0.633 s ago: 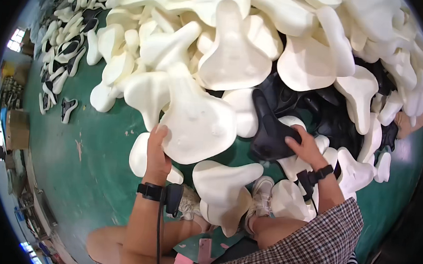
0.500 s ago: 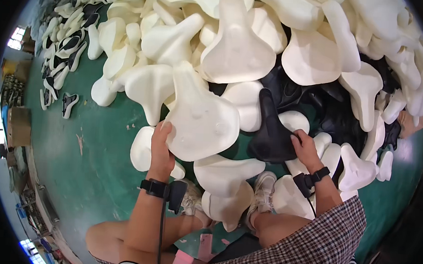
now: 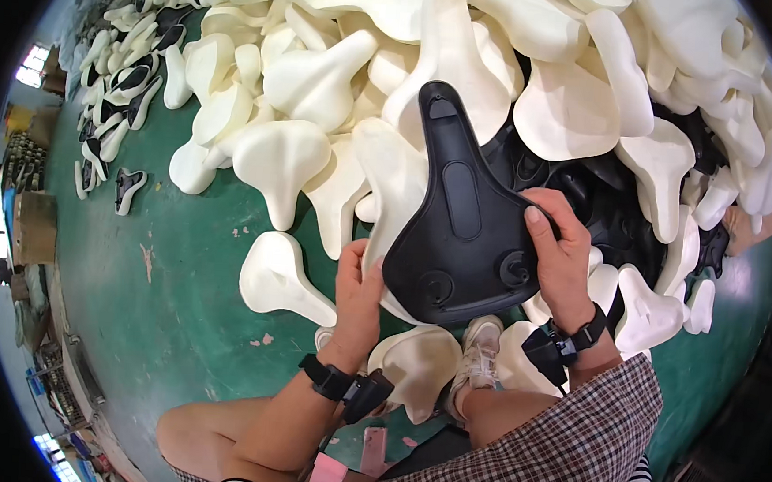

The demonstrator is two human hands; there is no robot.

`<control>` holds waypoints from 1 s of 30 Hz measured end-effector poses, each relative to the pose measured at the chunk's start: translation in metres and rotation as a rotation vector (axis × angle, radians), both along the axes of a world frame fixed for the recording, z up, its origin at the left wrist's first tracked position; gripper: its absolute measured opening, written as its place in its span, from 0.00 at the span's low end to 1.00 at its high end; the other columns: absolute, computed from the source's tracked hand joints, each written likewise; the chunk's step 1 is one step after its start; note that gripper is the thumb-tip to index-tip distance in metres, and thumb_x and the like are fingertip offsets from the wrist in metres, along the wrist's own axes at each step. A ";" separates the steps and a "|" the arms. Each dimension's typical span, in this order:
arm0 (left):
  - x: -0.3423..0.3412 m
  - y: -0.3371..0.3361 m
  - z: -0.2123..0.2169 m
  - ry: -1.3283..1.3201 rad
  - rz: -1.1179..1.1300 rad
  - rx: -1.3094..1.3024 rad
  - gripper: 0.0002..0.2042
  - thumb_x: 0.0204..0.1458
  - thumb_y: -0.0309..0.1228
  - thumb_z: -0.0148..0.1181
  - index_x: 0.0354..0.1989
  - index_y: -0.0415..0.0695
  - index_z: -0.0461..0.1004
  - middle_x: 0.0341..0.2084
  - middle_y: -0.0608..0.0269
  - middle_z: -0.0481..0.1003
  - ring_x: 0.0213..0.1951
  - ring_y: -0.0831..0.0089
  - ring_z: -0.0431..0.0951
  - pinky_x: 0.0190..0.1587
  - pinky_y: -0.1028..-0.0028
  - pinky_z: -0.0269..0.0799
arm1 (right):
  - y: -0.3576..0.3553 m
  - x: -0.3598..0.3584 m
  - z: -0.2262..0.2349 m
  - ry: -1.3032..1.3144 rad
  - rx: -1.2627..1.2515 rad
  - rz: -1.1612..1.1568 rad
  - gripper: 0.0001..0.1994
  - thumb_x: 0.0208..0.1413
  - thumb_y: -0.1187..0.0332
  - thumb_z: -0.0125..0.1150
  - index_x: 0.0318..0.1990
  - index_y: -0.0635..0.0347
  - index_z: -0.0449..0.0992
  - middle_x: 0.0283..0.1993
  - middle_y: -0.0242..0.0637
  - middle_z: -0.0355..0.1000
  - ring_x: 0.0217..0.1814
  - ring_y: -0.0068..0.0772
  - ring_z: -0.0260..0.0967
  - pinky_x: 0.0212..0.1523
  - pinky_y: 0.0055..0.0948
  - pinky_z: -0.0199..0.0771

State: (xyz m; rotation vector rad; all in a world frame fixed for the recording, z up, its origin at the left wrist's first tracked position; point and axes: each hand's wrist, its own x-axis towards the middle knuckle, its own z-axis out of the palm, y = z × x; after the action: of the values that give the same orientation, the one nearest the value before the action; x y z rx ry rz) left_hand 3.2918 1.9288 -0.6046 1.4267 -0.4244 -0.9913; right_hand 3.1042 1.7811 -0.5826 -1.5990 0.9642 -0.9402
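My right hand [image 3: 564, 256] grips the right edge of a black bicycle saddle base [image 3: 456, 245], thumb on its face. The base is raised with its narrow nose pointing up and away; a long oval recess and two round curled shapes show on it. My left hand [image 3: 357, 301] is closed on the left edge of a white foam saddle pad [image 3: 392, 171]. The pad stands tilted just behind and left of the base, which hides much of it. Whether the two pieces touch, I cannot tell.
A large heap of white saddle pads [image 3: 316, 78] fills the far side. Black saddle bases [image 3: 600, 210] lie among them at the right. On the green floor [image 3: 179, 299], a loose white pad [image 3: 278, 274] lies left of my hands. Black-and-white saddles [image 3: 130, 93] lie at far left.
The black saddle base has come up and left in front of the white pad, showing its recessed face. The pad has turned from face-on to tilted, and my left hand has shifted right.
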 end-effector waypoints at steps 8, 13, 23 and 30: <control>-0.013 0.012 0.013 -0.215 -0.094 -0.151 0.29 0.59 0.52 0.44 0.54 0.35 0.58 0.47 0.56 0.66 0.48 0.72 0.68 0.53 0.74 0.64 | 0.002 -0.006 0.008 -0.012 0.029 0.022 0.07 0.59 0.73 0.55 0.41 0.67 0.74 0.41 0.35 0.71 0.43 0.25 0.67 0.47 0.21 0.64; -0.013 0.001 0.033 -0.188 -0.164 -0.169 0.32 0.57 0.54 0.46 0.56 0.35 0.56 0.48 0.55 0.68 0.50 0.72 0.69 0.53 0.73 0.65 | 0.002 -0.011 0.021 0.071 -0.170 0.007 0.07 0.58 0.74 0.55 0.42 0.65 0.74 0.44 0.37 0.69 0.46 0.27 0.66 0.48 0.23 0.64; -0.013 -0.011 0.045 0.104 -0.118 -0.189 0.26 0.63 0.47 0.41 0.59 0.36 0.58 0.51 0.54 0.69 0.52 0.67 0.72 0.55 0.69 0.68 | 0.018 0.010 -0.002 0.029 -0.186 -0.158 0.11 0.56 0.74 0.57 0.46 0.62 0.70 0.46 0.37 0.67 0.47 0.30 0.65 0.51 0.28 0.63; 0.000 -0.029 0.044 0.622 0.005 -0.293 0.26 0.65 0.46 0.34 0.58 0.34 0.61 0.52 0.52 0.70 0.52 0.64 0.73 0.55 0.65 0.71 | 0.024 0.012 0.003 -0.173 0.267 0.019 0.23 0.61 0.62 0.56 0.58 0.63 0.60 0.49 0.37 0.66 0.53 0.24 0.61 0.52 0.24 0.65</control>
State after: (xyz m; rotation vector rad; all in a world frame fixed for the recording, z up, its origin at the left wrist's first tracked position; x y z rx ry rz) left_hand 3.2921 1.9002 -0.5608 0.8005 -0.0967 -1.2486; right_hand 3.1163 1.8054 -0.5798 -1.2796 0.9105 -0.8804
